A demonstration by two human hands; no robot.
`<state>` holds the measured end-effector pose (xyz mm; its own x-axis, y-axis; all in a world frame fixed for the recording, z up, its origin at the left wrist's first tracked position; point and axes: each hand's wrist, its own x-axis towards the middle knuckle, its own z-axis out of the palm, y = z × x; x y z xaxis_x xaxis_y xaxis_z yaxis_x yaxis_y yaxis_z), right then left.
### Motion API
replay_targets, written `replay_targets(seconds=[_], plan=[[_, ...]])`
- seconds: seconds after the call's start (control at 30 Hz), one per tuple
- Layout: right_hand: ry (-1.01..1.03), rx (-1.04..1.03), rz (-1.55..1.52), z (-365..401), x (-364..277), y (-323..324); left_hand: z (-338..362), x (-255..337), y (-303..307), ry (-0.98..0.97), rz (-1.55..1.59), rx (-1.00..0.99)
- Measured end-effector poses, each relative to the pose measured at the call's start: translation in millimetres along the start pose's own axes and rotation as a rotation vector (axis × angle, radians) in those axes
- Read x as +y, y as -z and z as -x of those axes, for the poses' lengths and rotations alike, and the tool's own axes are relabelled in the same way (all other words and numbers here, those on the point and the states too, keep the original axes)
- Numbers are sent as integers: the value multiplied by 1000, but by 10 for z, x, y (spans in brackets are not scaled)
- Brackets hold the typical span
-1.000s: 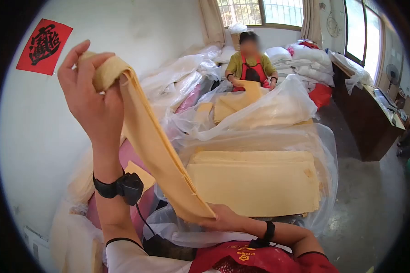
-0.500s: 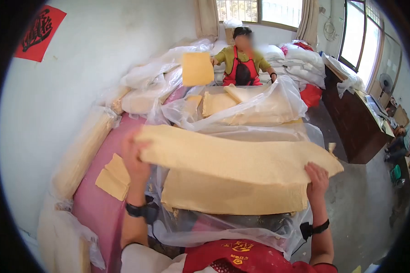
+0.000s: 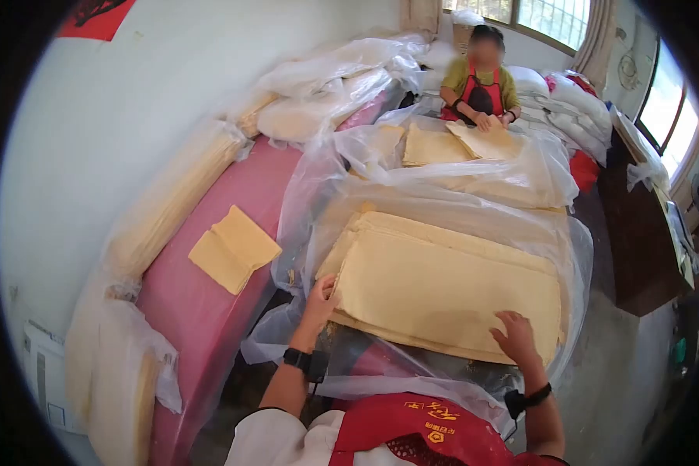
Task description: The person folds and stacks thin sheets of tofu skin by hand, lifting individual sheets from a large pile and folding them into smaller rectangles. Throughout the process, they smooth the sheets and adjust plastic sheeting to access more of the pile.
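Note:
A large pale yellow sheet lies flat on top of a stack of similar sheets, slightly skewed to those beneath. My left hand is at its left edge, fingers and thumb closed around the border. Over the sheet's front right part, my right hand is open, its fingers spread and nothing between them. Clear plastic film surrounds the stack.
A folded yellow sheet rests on the pink surface to the left. Wrapped bundles line the wall. Opposite, a person in a red apron handles smaller sheets on another stack. A dark wooden counter stands at right.
The large sheet, held up between both hands before, now lies on the stack. My right hand has let go of it. Across from me, the person has lowered a yellow sheet. The view has shifted left.

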<state>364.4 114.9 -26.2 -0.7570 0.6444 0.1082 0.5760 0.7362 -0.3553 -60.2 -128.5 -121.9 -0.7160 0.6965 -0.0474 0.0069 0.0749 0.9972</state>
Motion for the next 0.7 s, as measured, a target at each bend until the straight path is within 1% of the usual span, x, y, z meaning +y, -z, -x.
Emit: replay_targets(seconds=[0.07,0.1,0.17,0.2,0.23,0.27,0.3,0.33,0.37,0.4,0.43,0.5,0.53,0.63,0.67,0.7], plan=[[119,-40,-170,-353,-460,-197,-6,-61,-53,-8,166,-42],[185,-66,-254,-506,-711,-346,22,-29,-73,-4,171,-32],[328,-130,-416,-768,-1268,-640,137,177,-114,121,208,-19],[317,-208,-517,-883,-1588,-700,199,331,-158,120,211,-14],[304,-285,-619,-975,-1876,-761,270,509,-197,137,279,-19],[334,-250,-658,-1071,-2070,-941,306,587,-217,155,347,-21],[363,-222,-699,-1124,-2228,-1071,332,553,-215,162,348,-11],[371,-236,-700,-1130,-2302,-1138,352,514,-209,120,327,-32],[280,-267,-728,-1149,-2372,-1196,372,477,-200,77,310,-47],[191,-302,-751,-1169,-2439,-1240,405,478,-199,97,351,-47],[202,-330,-744,-1172,-2453,-1318,434,469,-194,105,363,-20],[190,-228,-764,-1139,-2394,-1446,497,466,-209,157,456,-46],[187,-238,-759,-1147,-2369,-1470,525,443,-220,162,502,-56],[175,-223,-681,-1155,-2287,-1521,479,347,-272,165,491,-57],[81,-273,-797,-1160,-2250,-1573,451,296,-275,167,495,-61],[-13,-322,-912,-1169,-2226,-1600,425,264,-280,126,402,-8]])
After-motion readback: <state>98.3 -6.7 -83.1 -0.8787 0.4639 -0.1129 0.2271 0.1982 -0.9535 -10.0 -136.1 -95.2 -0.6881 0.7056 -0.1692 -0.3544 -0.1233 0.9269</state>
